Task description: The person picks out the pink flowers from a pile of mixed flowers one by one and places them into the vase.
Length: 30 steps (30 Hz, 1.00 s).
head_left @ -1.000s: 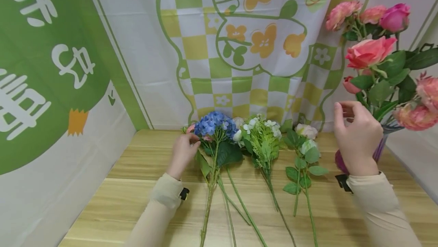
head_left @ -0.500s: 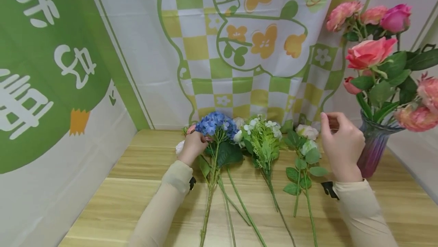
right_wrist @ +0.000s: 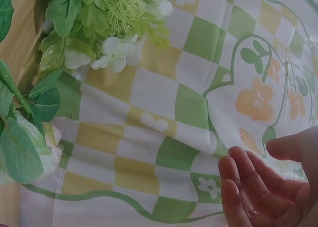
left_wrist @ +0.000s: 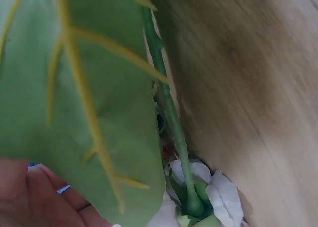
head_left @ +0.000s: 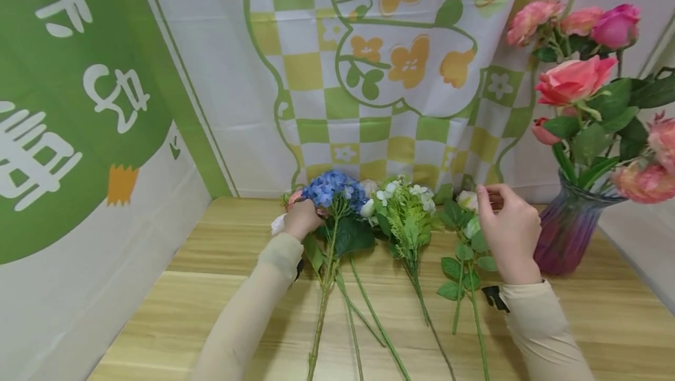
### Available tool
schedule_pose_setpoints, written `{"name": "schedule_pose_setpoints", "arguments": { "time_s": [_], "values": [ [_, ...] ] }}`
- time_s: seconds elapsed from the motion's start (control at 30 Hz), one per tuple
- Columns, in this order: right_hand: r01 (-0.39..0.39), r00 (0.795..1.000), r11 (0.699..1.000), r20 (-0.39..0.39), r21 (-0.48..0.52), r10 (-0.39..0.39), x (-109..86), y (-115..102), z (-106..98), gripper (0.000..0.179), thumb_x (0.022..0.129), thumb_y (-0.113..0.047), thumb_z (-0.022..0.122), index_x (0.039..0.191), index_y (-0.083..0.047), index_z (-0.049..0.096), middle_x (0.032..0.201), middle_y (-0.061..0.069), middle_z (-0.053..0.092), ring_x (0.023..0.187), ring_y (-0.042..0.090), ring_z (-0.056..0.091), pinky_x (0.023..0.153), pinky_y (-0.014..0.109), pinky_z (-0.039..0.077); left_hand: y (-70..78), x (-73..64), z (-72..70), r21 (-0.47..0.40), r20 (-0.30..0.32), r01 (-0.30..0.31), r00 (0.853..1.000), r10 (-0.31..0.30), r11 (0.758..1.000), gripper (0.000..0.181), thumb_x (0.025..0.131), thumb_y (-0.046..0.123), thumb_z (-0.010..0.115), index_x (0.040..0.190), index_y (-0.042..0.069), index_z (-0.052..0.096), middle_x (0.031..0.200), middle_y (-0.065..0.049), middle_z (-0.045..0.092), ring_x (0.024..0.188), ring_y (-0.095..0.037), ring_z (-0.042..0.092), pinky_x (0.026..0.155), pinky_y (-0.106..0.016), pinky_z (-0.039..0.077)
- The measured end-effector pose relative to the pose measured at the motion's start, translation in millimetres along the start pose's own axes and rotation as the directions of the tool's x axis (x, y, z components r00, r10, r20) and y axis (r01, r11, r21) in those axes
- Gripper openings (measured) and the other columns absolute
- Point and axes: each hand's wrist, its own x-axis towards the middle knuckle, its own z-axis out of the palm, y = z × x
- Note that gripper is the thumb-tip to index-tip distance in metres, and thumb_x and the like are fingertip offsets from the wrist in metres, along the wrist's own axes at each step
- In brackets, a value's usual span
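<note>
At the table's back left, my left hand (head_left: 304, 220) is at the blue hydrangea (head_left: 333, 189), just under its bloom. Its fingertips are hidden there. In the left wrist view, a large green leaf (left_wrist: 94, 103) covers part of the left fingers (left_wrist: 44, 202), and I cannot tell whether they grip anything. A white flower (left_wrist: 223, 197) lies close by. My right hand (head_left: 510, 234) hovers beside the white roses (head_left: 471, 227), left of the vase (head_left: 569, 228). Its fingers (right_wrist: 248, 187) are loosely bent, holding nothing.
A green sprig with small white flowers (head_left: 406, 217) lies mid-table, right of the hydrangea. Several long stems stretch toward the front edge. Pink roses (head_left: 575, 82) fill the vase at right. A checkered cloth (head_left: 379, 129) hangs behind the wooden table (head_left: 184, 287).
My left hand has moved right, in under the hydrangea bloom. The right hand has come left and down, away from the vase toward the white roses.
</note>
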Motion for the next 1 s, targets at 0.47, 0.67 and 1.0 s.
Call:
{"name": "schedule_pose_setpoints", "arguments": {
  "time_s": [0.47,0.67,1.0],
  "values": [
    [-0.014,1.0,1.0,-0.027,0.016,0.015,2.3,1.4,-3.9,0.034,0.094,-0.034,0.056,0.094,-0.004,0.071,0.077,0.016,0.071,0.06,0.031,0.063,0.052,0.05,0.044,-7.1,15.5,-1.1,-0.175,0.186,0.048,0.982,-0.014,0.983,0.032,0.078,0.026,0.075,0.095,0.0,0.07,0.087,-0.014,0.072,0.085,-0.026,0.066,0.077,-0.036,0.052],
    [-0.028,0.999,0.999,-0.031,0.018,0.029,1.9,3.3,-3.8,0.035,0.094,-0.036,0.056,0.094,-0.005,0.071,0.077,0.015,0.071,0.059,0.03,0.063,0.052,0.049,0.044,-12.8,18.7,1.2,-0.299,0.176,0.067,0.984,-0.013,0.952,0.039,0.075,0.024,0.079,0.099,-0.005,0.069,0.089,-0.016,0.072,0.086,-0.027,0.066,0.075,-0.033,0.052],
    [-0.039,0.998,0.999,-0.043,0.025,0.04,1.9,4.0,-4.8,0.033,0.094,-0.036,0.056,0.095,-0.007,0.072,0.077,0.014,0.071,0.059,0.029,0.063,0.053,0.05,0.044,-43.2,71.5,39.9,-0.606,0.175,0.087,0.984,0.026,0.79,0.015,0.063,0.008,0.079,0.075,0.001,0.072,0.067,-0.011,0.069,0.063,-0.024,0.066,0.062,-0.033,0.054]
  ]
}}
